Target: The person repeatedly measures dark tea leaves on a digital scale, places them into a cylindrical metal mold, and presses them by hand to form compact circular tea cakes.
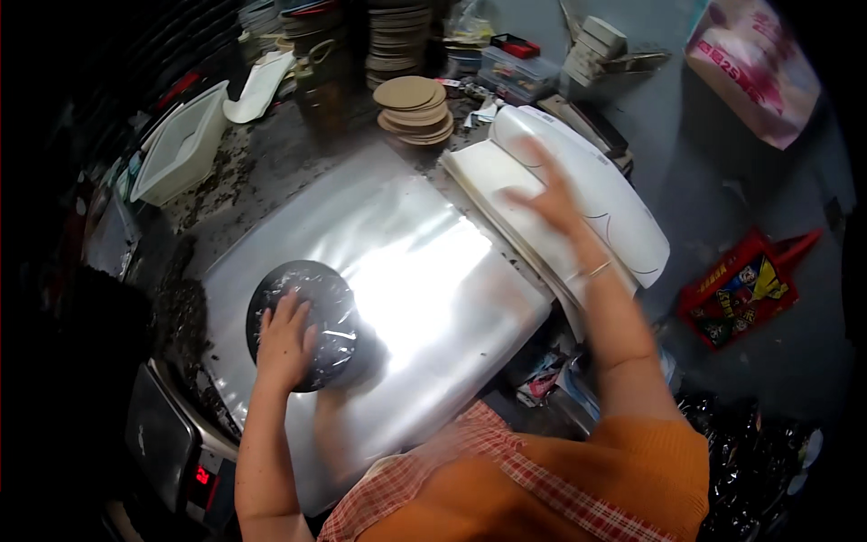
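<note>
Left hand rests, fingers apart, on a shiny black disc lying on silvery sheeting; the blurred right hand, fingers spread, is over white sheets. Beyond, a clear box holds small items; a white tub stands leftward.

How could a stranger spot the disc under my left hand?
Find the shiny, silvery rectangular sheet. Toward its left, your bare left hand rests on a round, glossy black disc. Its dark colour separates it from the stacked tan discs beyond.
</note>
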The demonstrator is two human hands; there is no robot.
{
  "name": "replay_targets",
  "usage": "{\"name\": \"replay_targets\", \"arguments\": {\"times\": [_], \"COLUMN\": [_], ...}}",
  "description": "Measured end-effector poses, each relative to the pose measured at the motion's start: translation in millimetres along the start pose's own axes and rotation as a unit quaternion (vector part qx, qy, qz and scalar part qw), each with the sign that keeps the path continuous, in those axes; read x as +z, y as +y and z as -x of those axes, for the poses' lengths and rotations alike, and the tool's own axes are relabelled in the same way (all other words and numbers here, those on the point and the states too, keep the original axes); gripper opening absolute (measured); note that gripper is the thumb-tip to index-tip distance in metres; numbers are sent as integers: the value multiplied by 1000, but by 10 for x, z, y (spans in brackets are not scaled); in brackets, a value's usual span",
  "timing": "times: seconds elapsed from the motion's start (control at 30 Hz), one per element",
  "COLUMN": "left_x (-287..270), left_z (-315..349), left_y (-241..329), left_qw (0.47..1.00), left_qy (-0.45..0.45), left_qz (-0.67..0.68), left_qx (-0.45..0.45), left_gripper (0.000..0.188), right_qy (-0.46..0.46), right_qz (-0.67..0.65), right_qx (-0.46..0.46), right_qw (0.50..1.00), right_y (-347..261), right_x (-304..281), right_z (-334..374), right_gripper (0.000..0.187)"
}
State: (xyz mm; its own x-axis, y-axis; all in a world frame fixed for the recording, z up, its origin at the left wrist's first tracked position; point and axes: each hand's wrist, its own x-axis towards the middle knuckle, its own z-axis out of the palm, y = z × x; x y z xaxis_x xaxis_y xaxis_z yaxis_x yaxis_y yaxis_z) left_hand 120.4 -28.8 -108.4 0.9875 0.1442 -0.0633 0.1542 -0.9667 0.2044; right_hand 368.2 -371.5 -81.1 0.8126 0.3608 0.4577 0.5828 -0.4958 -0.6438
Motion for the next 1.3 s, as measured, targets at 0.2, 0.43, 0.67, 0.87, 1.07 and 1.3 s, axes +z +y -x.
{"name": "replay_targets", "arguments": {"times": [0.2,0.43,0.67,0.87,1.07,1.3], "left_x": [95,105,117,151,150,131], "left_z": [-67,-30,-56,-44,-34,-29], "left_y": [5,-63,-107,-162,-172,-138], "left_qw": [998,998,998,997,996,997], "left_qy": [25,17,17,26,37,41], "left_qz": [-47,-58,-55,-53,-50,-40], "left_qx": [44,32,38,50,57,52], "left_gripper": [41,43,43,42,42,42], "right_qy": [-126,170,42,55,21,68], "right_qz": [309,327,377,328,397,317], "right_qx": [227,60,94,104,180,156], "right_qw": [915,928,921,937,900,933], "right_y": [1188,1200,1834,1796,1698,1745], "right_x": [-996,-1196,-1300,-1288,-1185,-1262], "right_z": [821,1492,1810,1775,1657,1618], "right_gripper": [31,15,19,20,21,17]}}
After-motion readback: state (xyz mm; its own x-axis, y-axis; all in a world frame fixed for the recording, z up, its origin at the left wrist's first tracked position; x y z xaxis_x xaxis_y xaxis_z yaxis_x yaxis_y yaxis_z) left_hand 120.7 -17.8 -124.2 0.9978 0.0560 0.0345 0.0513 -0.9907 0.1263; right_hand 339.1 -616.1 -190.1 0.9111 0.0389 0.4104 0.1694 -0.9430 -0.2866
